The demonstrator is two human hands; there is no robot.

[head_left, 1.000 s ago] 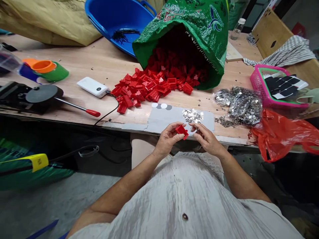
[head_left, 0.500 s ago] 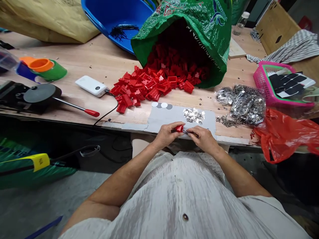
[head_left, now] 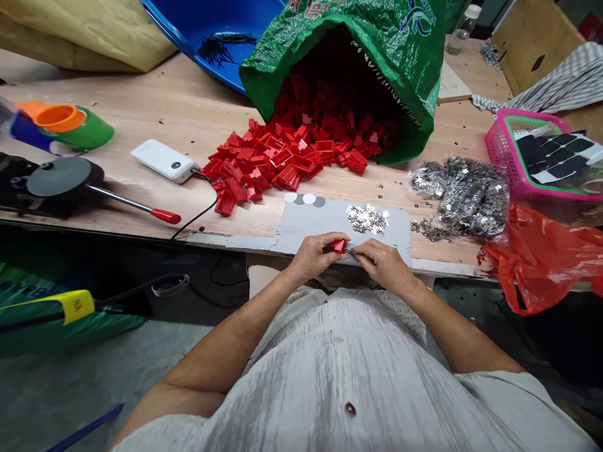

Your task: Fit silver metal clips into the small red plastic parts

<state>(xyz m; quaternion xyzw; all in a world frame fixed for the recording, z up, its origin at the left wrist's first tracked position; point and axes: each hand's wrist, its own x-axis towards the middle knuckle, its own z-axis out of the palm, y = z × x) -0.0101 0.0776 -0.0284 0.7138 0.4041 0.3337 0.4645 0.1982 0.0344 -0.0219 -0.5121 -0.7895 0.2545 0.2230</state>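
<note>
Between its thumb and fingers, my left hand [head_left: 313, 257] holds a small red plastic piece [head_left: 338, 245] over the front edge of the grey mat [head_left: 311, 221]. My right hand [head_left: 380, 261] pinches a thin dark tool [head_left: 350, 252] whose tip meets the right side of the red piece. The tool's far end is hidden by my fingers. Just behind my hands, small shiny metal pieces [head_left: 367, 218] lie in a pile on the mat. Beyond the mat, a heap of red pieces [head_left: 277, 157] spills from a green sack [head_left: 405, 75].
A hand press with a red-tipped lever [head_left: 164, 216] and a white power bank [head_left: 162, 160] are at left. A blue basin [head_left: 183, 37] stands behind. On the right are bagged metal pieces [head_left: 473, 198], a pink basket [head_left: 499, 150] and a red plastic bag [head_left: 541, 257].
The view has shifted slightly, so the table items appear moved a little. Both hands keep their grips, and the right fingers now cover more of the tool.
</note>
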